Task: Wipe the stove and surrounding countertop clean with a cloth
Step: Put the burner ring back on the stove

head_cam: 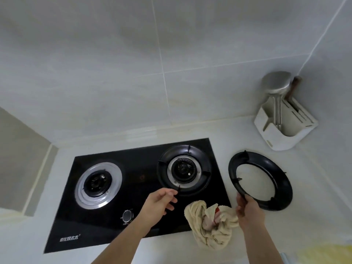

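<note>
Gripping the right burner's pan support (184,169) at its front prong, the left hand (159,202); right hand (247,207) pinches the removed pan support (260,180) on the worktop (304,216). Cloth (211,223) lies crumpled at the stove's (106,212) front right corner.

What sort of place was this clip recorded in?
Most likely a home kitchen. A black two-burner gas stove is set into a pale countertop against tiled walls, and a utensil holder with a metal ladle stands in the corner.
</note>
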